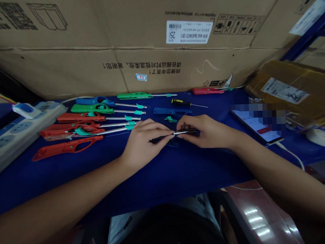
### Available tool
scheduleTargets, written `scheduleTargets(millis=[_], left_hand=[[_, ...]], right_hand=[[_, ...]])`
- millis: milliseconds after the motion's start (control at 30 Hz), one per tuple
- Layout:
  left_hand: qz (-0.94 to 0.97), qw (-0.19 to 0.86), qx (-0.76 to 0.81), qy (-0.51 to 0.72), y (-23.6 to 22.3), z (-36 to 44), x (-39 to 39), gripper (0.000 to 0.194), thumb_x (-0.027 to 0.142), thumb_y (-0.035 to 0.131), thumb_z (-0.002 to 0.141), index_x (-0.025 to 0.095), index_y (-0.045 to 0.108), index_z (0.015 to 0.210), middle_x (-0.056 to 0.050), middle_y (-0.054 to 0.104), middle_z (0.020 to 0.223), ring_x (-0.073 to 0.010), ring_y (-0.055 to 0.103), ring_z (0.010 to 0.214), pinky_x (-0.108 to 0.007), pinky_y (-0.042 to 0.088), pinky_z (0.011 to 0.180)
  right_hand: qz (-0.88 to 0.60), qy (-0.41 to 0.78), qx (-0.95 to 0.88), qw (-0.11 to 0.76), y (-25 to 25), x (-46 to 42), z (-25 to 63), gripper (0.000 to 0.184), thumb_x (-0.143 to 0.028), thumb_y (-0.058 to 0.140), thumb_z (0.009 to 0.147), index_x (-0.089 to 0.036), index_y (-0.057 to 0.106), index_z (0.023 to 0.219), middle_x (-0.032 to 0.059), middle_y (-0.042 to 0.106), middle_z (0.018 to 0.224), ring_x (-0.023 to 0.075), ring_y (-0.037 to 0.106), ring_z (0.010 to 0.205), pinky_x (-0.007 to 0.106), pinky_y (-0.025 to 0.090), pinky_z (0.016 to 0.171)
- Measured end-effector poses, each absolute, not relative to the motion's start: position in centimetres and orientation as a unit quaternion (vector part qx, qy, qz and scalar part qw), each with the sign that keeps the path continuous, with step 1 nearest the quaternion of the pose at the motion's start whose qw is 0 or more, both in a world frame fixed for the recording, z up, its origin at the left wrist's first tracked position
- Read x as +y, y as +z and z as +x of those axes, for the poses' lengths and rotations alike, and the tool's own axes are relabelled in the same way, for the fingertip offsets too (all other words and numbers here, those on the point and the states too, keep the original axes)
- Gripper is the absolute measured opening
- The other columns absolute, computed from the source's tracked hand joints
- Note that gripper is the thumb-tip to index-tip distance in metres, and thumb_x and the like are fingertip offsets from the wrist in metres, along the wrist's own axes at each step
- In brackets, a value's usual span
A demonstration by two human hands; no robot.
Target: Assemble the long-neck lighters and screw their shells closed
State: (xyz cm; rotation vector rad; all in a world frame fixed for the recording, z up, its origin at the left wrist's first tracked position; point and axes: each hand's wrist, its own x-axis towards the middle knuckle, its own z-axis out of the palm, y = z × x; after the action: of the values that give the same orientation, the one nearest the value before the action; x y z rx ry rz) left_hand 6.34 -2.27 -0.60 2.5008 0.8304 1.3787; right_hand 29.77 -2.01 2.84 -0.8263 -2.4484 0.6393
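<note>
Both hands are pinching one thin, shiny rod [182,132] between them, with the left hand [145,140] on one end and the right hand [200,131] on the other. Their fingertips are sitting very close together, but whether they are touching is not showing clearly. A small blue piece [173,144] is lying just under the hands. Just past the fingers, a little green piece [171,119] is lying on the blue table cover [164,175], and a blue lighter shell [172,111] is resting behind it. Farther past the hands, a yellow and black screwdriver [181,101] is lying near a green lighter [133,96]. To the left of the left hand, red lighters [81,117] are lying in a row with their metal tubes pointing toward it, and a red lighter shell [67,147] is lying nearest the left arm. Past the right forearm, a phone [257,125] is glowing beside a taped brown parcel [291,89].
</note>
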Motion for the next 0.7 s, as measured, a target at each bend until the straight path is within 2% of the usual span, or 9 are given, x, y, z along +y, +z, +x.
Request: scheduleTargets(millis=[67, 267, 433, 533, 700], left_hand=[[0.840, 0.082, 0.278, 0.459, -0.61, 6.34, -2.27, 0.006, 0.020, 0.077, 0.086, 0.021, 0.080, 0.091, -0.001, 0.080, 0.089, -0.0167, 0.069, 0.078, -0.034, 0.052, 0.075], [0.837, 0.083, 0.282, 0.461, -0.64, 6.36, -2.24, 0.005, 0.019, 0.077, 0.086, 0.020, 0.080, 0.090, -0.001, 0.079, 0.088, -0.0157, 0.069, 0.077, -0.033, 0.053, 0.075], [0.831, 0.088, 0.285, 0.470, -0.68, 6.34, -2.19, 0.004, 0.019, 0.078, 0.085, 0.020, 0.080, 0.089, 0.000, 0.079, 0.087, -0.0150, 0.069, 0.077, -0.032, 0.053, 0.076], [0.828, 0.091, 0.283, 0.476, -0.71, 6.33, -2.19, 0.004, 0.020, 0.078, 0.085, 0.021, 0.080, 0.089, 0.000, 0.079, 0.087, -0.0150, 0.070, 0.077, -0.031, 0.053, 0.075], [0.835, 0.081, 0.282, 0.466, -0.66, 6.32, -2.28, 0.004, 0.021, 0.078, 0.085, 0.023, 0.080, 0.089, 0.000, 0.080, 0.088, -0.0159, 0.070, 0.077, -0.033, 0.052, 0.076]], right_hand=[[-0.297, 0.211, -0.902, 0.231, 2.92, -1.95, 29.89, 0.006, -0.022, 0.061, 0.096, -0.019, 0.061, 0.101, 0.0022, 0.070, 0.088, 0.0135, 0.068, 0.077, 0.024, 0.051, 0.070], [-0.303, 0.189, -0.910, 0.209, 3.24, -1.87, 30.23, 0.007, -0.022, 0.060, 0.096, -0.017, 0.062, 0.101, 0.0017, 0.070, 0.086, 0.0122, 0.065, 0.074, 0.023, 0.046, 0.067], [-0.316, 0.162, -0.918, 0.176, 3.40, -1.86, 30.31, 0.015, -0.026, 0.053, 0.100, -0.018, 0.064, 0.106, 0.0023, 0.070, 0.089, 0.0130, 0.063, 0.074, 0.025, 0.044, 0.068], [-0.315, 0.163, -0.922, 0.157, 3.43, -1.87, 30.20, 0.018, -0.024, 0.047, 0.102, -0.018, 0.063, 0.109, 0.0028, 0.069, 0.089, 0.0133, 0.062, 0.074, 0.025, 0.043, 0.068], [-0.305, 0.169, -0.921, 0.171, 3.36, -1.96, 29.99, 0.018, -0.022, 0.044, 0.103, -0.017, 0.062, 0.102, 0.0020, 0.066, 0.083, 0.0124, 0.059, 0.070, 0.025, 0.042, 0.067]])
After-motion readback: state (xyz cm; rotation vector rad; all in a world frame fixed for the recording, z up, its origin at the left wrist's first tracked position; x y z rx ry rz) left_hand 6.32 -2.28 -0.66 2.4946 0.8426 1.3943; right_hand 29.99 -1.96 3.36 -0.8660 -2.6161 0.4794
